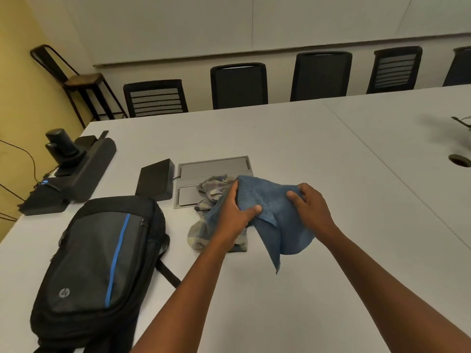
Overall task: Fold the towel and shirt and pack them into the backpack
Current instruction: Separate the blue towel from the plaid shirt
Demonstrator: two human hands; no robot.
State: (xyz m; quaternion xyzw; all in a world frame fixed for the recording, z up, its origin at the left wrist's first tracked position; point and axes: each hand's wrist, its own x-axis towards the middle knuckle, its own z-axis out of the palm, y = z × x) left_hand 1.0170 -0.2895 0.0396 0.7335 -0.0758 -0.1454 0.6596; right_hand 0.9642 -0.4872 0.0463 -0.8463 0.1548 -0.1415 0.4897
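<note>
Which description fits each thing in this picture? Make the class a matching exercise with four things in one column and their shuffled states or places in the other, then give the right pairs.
Things
1. towel
2. shirt
3. backpack
4. chairs

Descriptions
A. lying flat on the table's left side, black with a blue stripe
B. blue, held up in both hands
C. lined up behind the table's far edge
D. crumpled in a heap on the table, partly behind the left hand

Pairs: 1-B, 2-D, 3-A, 4-C

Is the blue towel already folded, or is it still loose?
Still loose. The blue towel is bunched between both hands, and one corner hangs down unevenly toward the table.
</note>
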